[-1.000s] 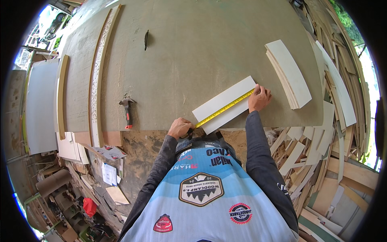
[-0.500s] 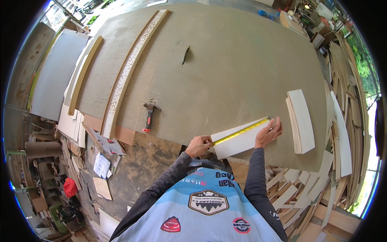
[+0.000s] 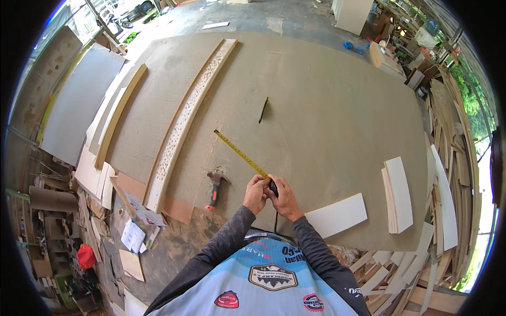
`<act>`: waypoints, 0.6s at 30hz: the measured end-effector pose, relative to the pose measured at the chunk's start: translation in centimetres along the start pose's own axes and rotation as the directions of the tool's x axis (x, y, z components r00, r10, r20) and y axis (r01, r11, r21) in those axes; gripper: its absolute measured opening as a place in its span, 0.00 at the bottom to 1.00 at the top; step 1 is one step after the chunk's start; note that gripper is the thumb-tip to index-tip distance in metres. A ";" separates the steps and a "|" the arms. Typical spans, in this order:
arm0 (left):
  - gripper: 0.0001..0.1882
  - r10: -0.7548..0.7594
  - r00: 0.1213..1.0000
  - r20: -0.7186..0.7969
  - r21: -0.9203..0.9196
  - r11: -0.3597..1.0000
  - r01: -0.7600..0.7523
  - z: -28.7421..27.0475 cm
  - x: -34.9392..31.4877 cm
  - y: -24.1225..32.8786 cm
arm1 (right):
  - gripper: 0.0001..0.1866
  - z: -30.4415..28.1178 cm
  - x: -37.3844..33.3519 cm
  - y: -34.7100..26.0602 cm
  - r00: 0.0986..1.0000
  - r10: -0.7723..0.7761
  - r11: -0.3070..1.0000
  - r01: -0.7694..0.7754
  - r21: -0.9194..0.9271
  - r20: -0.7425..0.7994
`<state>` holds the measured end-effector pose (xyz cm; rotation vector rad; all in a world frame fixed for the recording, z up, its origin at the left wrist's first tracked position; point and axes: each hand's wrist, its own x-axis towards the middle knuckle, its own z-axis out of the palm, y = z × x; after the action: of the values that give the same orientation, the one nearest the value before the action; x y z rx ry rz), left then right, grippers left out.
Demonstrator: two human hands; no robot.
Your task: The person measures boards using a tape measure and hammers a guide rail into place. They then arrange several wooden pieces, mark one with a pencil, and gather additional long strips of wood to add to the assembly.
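Observation:
Close together near the table's front edge, both my hands hold a tape measure with its yellow blade out. My right hand is wrapped round the dark case, and a dark strap hangs below it. The fingers of my left hand close on the tape where the blade leaves the case. The blade points away to the far left, its end over the table. A flat white board lies right of my right hand, touched by neither hand. Left of my left hand is a claw hammer with a red-and-black handle.
A large grey-brown tabletop bears a long frame piece dotted with holes, a wooden strip, a thin black tool and a stack of white boards. Scrap wood is heaped at the right.
The blade lay along the white board, my hands at either end. Now both hands are together further left, off the board, and the blade points far left. The view has shifted.

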<state>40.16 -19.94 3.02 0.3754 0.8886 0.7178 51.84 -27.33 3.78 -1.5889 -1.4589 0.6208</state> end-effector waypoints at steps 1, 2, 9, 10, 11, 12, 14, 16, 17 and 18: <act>0.04 -0.008 1.000 -0.001 0.004 1.000 0.008 -0.1 0.7 0.8 | 0.22 0.0 1.1 0.2 1.000 0.015 1.000 -0.015 -0.013 0.016; 0.04 -0.025 1.000 0.001 0.008 1.000 0.025 0.3 1.5 1.4 | 0.21 -0.5 2.0 0.6 0.999 0.039 0.999 -0.038 -0.030 0.027; 0.06 0.148 0.980 -0.131 0.275 0.955 -0.108 -2.5 11.5 9.9 | 0.20 -3.9 7.7 6.7 0.999 0.024 0.901 -0.031 -0.432 -0.023; 0.08 0.145 0.984 -0.107 0.285 0.952 -0.109 -3.3 13.3 11.3 | 0.19 -4.8 8.7 7.4 0.998 0.036 0.885 -0.056 -0.462 -0.050; 0.10 0.128 0.988 -0.082 0.297 0.950 -0.098 -3.7 14.7 12.3 | 0.18 -5.5 9.2 8.6 0.995 0.062 0.865 -0.094 -0.493 -0.081; 0.12 0.113 0.992 -0.065 0.314 0.945 -0.087 -4.7 15.7 13.5 | 0.18 -5.7 9.6 9.3 0.990 0.087 0.848 -0.132 -0.514 -0.110; 0.18 0.249 0.960 -0.126 0.483 0.861 -0.160 -7.5 17.1 16.0 | 0.17 -6.1 11.4 10.6 0.984 0.108 0.807 -0.169 -0.566 -0.139; 0.23 0.586 0.805 -0.088 0.826 0.495 -0.270 -10.5 16.7 18.3 | 0.17 -6.5 13.3 11.7 0.978 0.135 0.769 -0.205 -0.606 -0.160; 0.27 0.689 0.725 -0.025 0.946 0.250 -0.206 -12.1 16.1 19.5 | 0.17 -6.7 14.1 12.2 0.975 0.147 0.752 -0.219 -0.622 -0.165; 0.32 0.763 0.642 0.078 0.994 -0.011 -0.108 -13.6 15.1 20.9 | 0.17 -6.8 14.8 12.7 0.972 0.162 0.736 -0.233 -0.635 -0.169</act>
<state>27.03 5.64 -1.58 1.9068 1.7858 0.7776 67.00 -14.01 -0.73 -2.3072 -1.5253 0.1173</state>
